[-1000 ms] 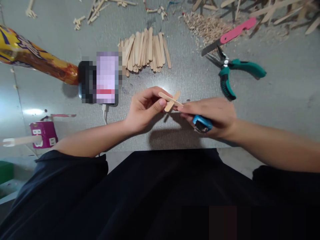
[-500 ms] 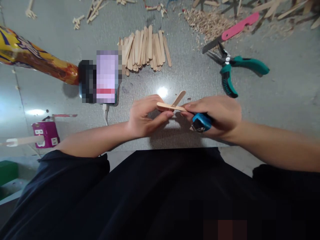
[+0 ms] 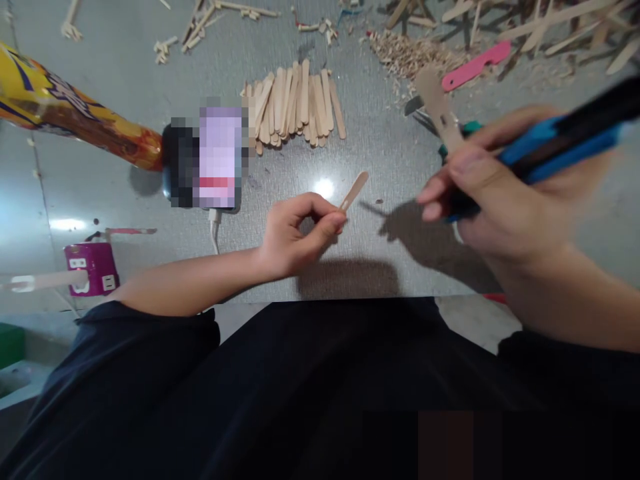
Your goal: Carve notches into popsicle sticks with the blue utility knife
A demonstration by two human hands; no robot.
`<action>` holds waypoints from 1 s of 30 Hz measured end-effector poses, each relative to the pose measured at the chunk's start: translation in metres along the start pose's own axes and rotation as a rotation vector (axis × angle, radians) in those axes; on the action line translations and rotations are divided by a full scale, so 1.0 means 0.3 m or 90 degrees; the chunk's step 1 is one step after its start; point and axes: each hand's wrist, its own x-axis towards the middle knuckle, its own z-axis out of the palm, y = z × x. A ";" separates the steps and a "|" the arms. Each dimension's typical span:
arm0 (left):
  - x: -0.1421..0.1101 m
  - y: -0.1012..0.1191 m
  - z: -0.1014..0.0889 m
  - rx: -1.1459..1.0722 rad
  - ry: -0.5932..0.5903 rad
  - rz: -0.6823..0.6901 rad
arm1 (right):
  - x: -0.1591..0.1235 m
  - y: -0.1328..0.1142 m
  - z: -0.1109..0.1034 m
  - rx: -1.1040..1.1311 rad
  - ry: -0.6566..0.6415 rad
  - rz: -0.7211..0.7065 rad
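Note:
My left hand [image 3: 305, 233] pinches a wooden craft stick [image 3: 356, 189] between thumb and fingers; a small slot shows in the stick near the fingertips. Raised on the right, my right hand [image 3: 510, 193] is closed on a second craft stick [image 3: 437, 100], which has a short dark slot through it and points up and to the left. The same hand also keeps a long blue-and-black handled tool [image 3: 555, 143] in its grip; its tip and exact kind are hidden. The two sticks are apart.
A fanned pile of craft sticks [image 3: 295, 100] lies ahead, beside a phone [image 3: 220, 153] on a cable. Wood shavings [image 3: 407, 57], a pink-handled knife [image 3: 477, 65] and partly hidden green-handled pliers [image 3: 473, 127] lie at right. A yellow snack packet [image 3: 75, 113] and purple power adapter [image 3: 93, 267] are left.
My right hand has moved right and up, taking its stick and the blue-and-black tool away from the left hand's stick. Earlier the two sticks were crossed together. My left hand has barely moved.

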 end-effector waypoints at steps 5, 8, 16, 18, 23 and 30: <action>0.017 -0.029 -0.015 0.001 -0.024 0.041 | 0.033 -0.021 0.083 0.240 -0.088 0.039; 0.020 -0.051 -0.022 0.016 -0.025 0.086 | 0.018 -0.025 0.097 0.257 -0.113 0.077; 0.022 -0.056 -0.028 0.127 -0.046 0.146 | 0.004 -0.038 0.091 0.255 -0.161 0.154; 0.024 -0.056 -0.028 0.155 -0.044 0.156 | 0.006 -0.043 0.096 0.250 -0.166 0.174; 0.017 -0.054 -0.027 0.147 -0.043 0.189 | 0.012 -0.048 0.111 0.232 -0.180 0.226; 0.007 -0.031 -0.018 0.165 -0.052 0.215 | 0.005 -0.061 0.145 0.245 -0.117 0.327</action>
